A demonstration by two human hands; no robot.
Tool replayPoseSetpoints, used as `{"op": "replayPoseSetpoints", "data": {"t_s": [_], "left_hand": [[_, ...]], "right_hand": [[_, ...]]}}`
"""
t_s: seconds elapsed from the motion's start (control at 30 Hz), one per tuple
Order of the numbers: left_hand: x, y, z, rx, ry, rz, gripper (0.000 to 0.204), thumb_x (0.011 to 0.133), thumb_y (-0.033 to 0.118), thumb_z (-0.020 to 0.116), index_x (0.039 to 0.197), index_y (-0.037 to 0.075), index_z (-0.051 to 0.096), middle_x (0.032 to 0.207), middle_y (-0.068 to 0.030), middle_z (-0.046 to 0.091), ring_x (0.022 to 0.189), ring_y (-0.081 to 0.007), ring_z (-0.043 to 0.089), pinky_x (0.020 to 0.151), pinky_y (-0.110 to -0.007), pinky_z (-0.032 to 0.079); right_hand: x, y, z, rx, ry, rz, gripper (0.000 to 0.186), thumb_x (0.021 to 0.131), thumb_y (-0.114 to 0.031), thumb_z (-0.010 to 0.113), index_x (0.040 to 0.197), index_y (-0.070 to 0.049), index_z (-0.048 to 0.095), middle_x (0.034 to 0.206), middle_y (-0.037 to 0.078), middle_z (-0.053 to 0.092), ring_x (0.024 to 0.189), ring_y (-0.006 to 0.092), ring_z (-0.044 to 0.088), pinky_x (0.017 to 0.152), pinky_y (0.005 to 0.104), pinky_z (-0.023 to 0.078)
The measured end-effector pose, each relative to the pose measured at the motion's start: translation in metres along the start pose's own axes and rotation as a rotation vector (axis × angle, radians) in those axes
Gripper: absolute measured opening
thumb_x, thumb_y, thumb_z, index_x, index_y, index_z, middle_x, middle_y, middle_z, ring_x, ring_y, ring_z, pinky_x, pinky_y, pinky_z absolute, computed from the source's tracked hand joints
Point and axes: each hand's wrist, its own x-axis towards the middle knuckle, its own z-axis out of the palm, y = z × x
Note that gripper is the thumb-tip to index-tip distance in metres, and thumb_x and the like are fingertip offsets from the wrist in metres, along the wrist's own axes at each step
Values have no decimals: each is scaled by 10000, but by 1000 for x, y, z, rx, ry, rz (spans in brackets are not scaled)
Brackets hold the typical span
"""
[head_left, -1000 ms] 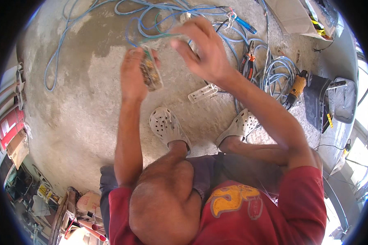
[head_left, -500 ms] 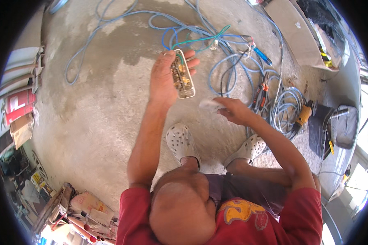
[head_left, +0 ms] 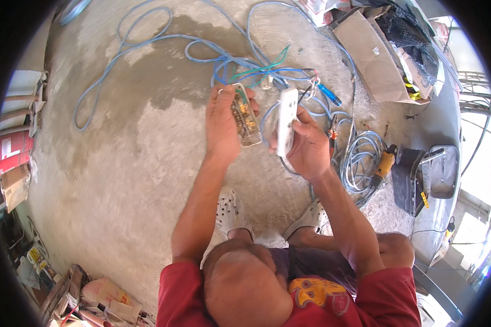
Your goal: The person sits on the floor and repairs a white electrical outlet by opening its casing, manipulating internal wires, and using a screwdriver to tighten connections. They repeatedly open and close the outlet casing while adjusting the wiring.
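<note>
My left hand (head_left: 222,122) is closed round the base of a power strip (head_left: 245,121), held with its open side up. Brass contacts and a green wire show inside the white shell. In my right hand (head_left: 311,144) is the white cover of the power strip (head_left: 287,121), tilted nearly upright, with socket holes on its face. A small gap separates the two halves. Beyond them a green wire (head_left: 259,71) and blue cable (head_left: 223,54) lie on the floor. A blue screwdriver (head_left: 329,94) rests beside the cable, just past my right hand.
Pliers with orange handles (head_left: 333,131) lie right of my right hand, near a coil of blue-grey cable (head_left: 360,163). A yellow angle grinder (head_left: 384,165) and an open black case (head_left: 412,180) are farther right. A cardboard box (head_left: 365,57) stands at the far right.
My right hand has risen and moved closer to the left hand, turning the white cover upright. The left hand with the base has dropped slightly nearer. The whole view has shifted a little.
</note>
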Motion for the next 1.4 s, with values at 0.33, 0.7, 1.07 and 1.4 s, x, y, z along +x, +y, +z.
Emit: {"op": "replayPoseSetpoints", "data": {"t_s": [0.33,0.7,1.07,1.4], "left_hand": [[-10,-3,0,-31,-85,-81,294,988,299,494,1157,60,516,925,-74,638,752,-160,627,695,-331,532],[-7,-5,7,-59,-134,-67,293,993,305,494,1150,58,504,932,-76,637,768,-168,629,702,-334,531],[-5,-10,3,-127,-158,-84,332,1011,342,459,1175,57,512,940,-85,640,772,-181,631,694,-338,534],[-6,-10,3,-144,-124,-134,396,1016,383,437,1196,41,524,950,-100,647,793,-202,640,706,-340,536]], "right_hand": [[-1,-9,-11,495,-464,60,720,913,-622,508,1441,-150,376,919,76,478,584,145,482,459,292,419],[-7,-27,-15,385,-464,182,661,833,-600,578,1303,-141,501,946,112,489,533,183,465,412,293,338],[-8,-32,-4,184,-421,190,573,801,-572,629,1168,-145,524,939,91,483,535,188,480,424,281,293],[-3,-31,-5,-45,-286,-39,682,809,-529,703,1282,-81,502,1102,115,573,925,292,589,768,435,480]]}}
